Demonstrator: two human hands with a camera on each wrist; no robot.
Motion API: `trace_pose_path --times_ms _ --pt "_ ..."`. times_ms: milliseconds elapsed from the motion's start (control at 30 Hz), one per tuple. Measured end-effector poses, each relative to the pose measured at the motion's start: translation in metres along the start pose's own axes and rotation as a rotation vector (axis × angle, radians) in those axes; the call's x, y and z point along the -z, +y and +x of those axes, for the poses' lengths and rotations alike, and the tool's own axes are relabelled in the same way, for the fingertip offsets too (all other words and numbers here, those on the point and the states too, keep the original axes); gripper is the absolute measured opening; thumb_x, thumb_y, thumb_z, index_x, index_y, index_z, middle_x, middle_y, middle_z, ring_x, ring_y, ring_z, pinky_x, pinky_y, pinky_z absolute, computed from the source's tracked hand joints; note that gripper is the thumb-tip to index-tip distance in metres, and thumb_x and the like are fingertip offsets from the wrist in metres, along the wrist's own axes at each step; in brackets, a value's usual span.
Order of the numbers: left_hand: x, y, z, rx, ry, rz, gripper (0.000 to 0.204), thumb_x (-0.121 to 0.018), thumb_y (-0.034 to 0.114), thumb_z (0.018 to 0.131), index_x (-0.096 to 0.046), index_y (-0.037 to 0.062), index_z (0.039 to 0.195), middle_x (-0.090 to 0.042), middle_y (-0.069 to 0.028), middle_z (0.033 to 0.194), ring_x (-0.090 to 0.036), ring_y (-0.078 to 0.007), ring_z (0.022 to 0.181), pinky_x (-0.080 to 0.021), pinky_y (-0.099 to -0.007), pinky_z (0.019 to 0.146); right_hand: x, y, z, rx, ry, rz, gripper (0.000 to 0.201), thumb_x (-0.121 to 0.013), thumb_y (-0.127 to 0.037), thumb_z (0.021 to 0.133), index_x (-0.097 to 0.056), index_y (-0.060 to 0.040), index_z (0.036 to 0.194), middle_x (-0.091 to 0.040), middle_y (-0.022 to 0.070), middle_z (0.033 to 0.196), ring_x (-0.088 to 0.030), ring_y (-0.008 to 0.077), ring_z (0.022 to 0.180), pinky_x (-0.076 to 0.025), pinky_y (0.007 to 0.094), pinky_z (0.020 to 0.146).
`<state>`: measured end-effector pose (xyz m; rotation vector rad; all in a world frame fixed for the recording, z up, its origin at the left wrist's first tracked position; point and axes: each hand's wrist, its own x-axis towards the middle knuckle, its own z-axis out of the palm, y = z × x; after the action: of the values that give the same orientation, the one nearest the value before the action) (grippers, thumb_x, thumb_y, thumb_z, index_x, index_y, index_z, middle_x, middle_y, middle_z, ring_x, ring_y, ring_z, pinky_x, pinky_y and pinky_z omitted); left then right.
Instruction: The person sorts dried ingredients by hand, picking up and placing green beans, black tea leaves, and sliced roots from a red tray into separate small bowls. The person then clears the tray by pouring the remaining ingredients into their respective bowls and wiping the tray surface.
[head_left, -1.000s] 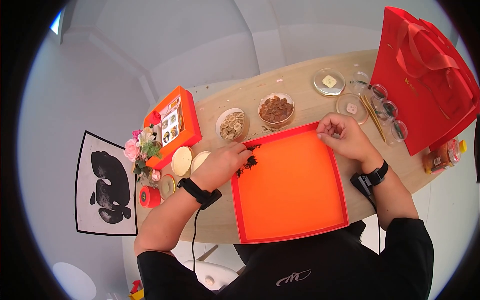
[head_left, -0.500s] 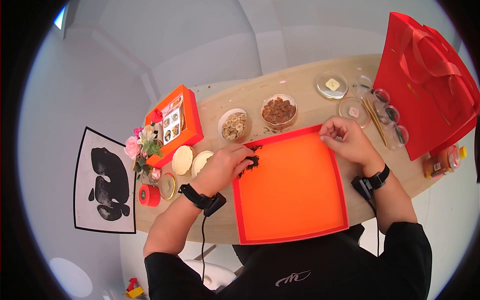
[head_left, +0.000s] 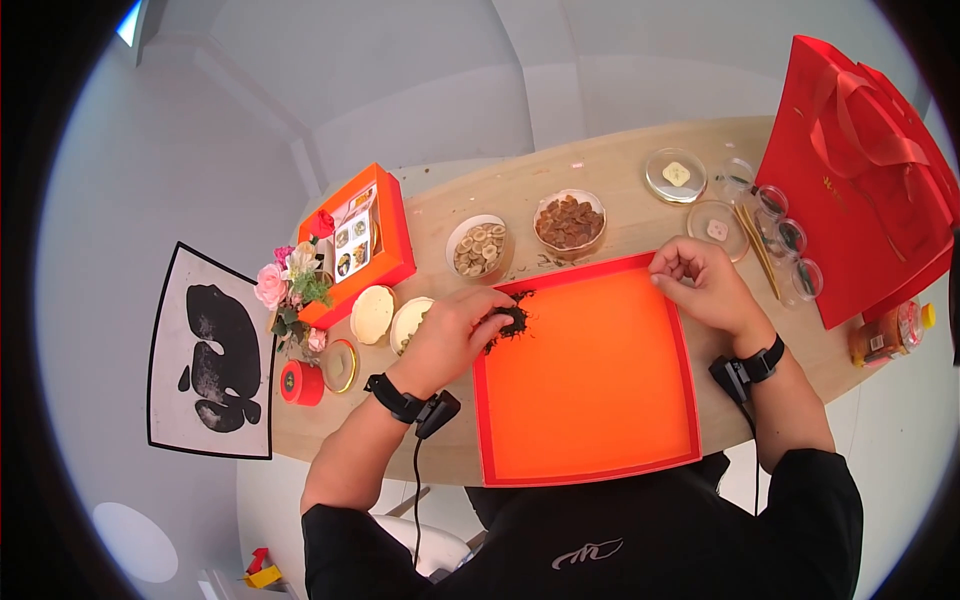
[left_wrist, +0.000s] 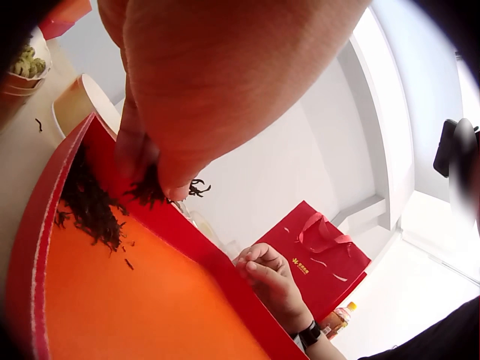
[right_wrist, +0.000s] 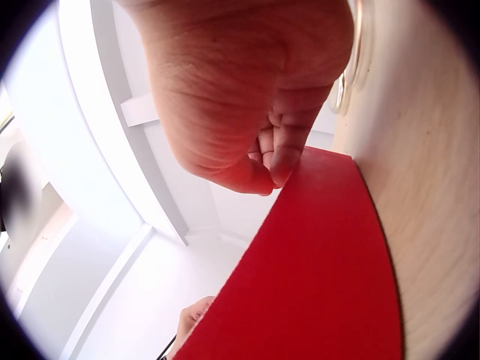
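A shallow orange-lined box (head_left: 590, 380) with a red rim lies in front of the person. Over its far left corner, the left hand (head_left: 455, 338) pinches a tuft of dark, dry, twisted tea leaves (left_wrist: 150, 186) between thumb and fingers. More of these leaves (left_wrist: 91, 204) lie in a pile in the corner below. At the far right corner, the right hand (head_left: 703, 283) has its fingers loosely curled, fingertips right at the red rim (right_wrist: 304, 191), with nothing seen between them.
Beyond the box stand a bowl of pale sliced rings (head_left: 480, 248) and a bowl of brown chunks (head_left: 570, 222). Left are cream bowls (head_left: 373, 314), flowers (head_left: 297, 280) and an orange gift box (head_left: 392, 232). Right are clear dishes (head_left: 718, 230), gold tongs (head_left: 757, 250) and a red bag (head_left: 850, 190).
The left hand has lifted and drawn slightly back, and its thumb now shows against the tea leaves. The right hand stays at the box's corner. The whole head view has shifted slightly.
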<state>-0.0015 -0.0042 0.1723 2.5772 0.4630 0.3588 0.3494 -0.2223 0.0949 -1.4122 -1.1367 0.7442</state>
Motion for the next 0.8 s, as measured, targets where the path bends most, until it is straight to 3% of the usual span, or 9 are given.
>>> trace_pose_path --times_ms 33,467,533,667,733,800 --pt "0.001 0.000 0.001 0.003 -0.015 -0.016 0.021 -0.082 0.008 0.108 -0.080 0.0022 0.128 -0.083 -0.0191 0.118 -0.079 -0.0439 0.110 -0.065 -0.0512 0.096 0.000 0.000 0.000 -0.005 -0.005 0.003 0.009 -0.082 -0.001 0.107 -0.080 -0.0034 0.115 -0.075 -0.0058 0.102 -0.067 0.0048 0.093 -0.057 0.0239 0.084" --pt "-0.009 -0.017 0.000 -0.063 -0.017 0.083 0.021 -0.082 0.010 0.109 -0.079 0.0025 0.128 -0.082 -0.0185 0.120 -0.079 -0.0447 0.112 -0.065 -0.0525 0.095 0.001 -0.004 -0.001 -0.020 -0.009 0.009 0.010 -0.081 0.000 0.106 -0.080 -0.0033 0.115 -0.075 -0.0055 0.103 -0.068 0.0049 0.094 -0.058 0.0241 0.086" --pt "-0.009 -0.017 0.000 -0.077 0.019 0.060 0.021 -0.084 0.009 0.108 -0.080 0.0015 0.128 -0.082 -0.0179 0.116 -0.081 -0.0386 0.102 -0.066 -0.0456 0.090 0.000 -0.005 -0.001 -0.006 -0.002 -0.008 0.009 -0.081 0.000 0.106 -0.080 -0.0030 0.115 -0.075 -0.0052 0.104 -0.068 0.0052 0.095 -0.058 0.0248 0.087" --pt "-0.005 -0.012 -0.003 0.035 0.023 -0.016 0.024 -0.085 0.010 0.108 -0.081 0.0015 0.130 -0.083 -0.0174 0.114 -0.082 -0.0355 0.099 -0.065 -0.0435 0.087 0.000 -0.005 0.000 -0.014 -0.012 -0.016 0.009 -0.082 0.000 0.106 -0.080 -0.0031 0.114 -0.076 -0.0047 0.104 -0.068 0.0052 0.096 -0.058 0.0251 0.087" --pt "-0.009 -0.017 -0.005 -0.043 0.063 -0.020 0.025 -0.086 0.012 0.109 -0.081 0.0017 0.131 -0.084 -0.0167 0.114 -0.082 -0.0334 0.097 -0.064 -0.0416 0.084 0.001 -0.003 0.000 -0.011 -0.008 -0.020 0.009 -0.083 0.000 0.106 -0.079 -0.0029 0.114 -0.076 -0.0042 0.105 -0.067 0.0052 0.096 -0.057 0.0247 0.087" --pt "-0.002 -0.019 -0.008 -0.005 0.090 -0.041 0.024 -0.085 0.012 0.109 -0.081 0.0018 0.131 -0.084 -0.0162 0.114 -0.081 -0.0331 0.097 -0.064 -0.0414 0.083 0.000 -0.002 0.001 -0.007 -0.008 -0.028 0.009 -0.083 0.000 0.106 -0.079 -0.0028 0.114 -0.076 -0.0041 0.105 -0.067 0.0051 0.095 -0.057 0.0245 0.087"
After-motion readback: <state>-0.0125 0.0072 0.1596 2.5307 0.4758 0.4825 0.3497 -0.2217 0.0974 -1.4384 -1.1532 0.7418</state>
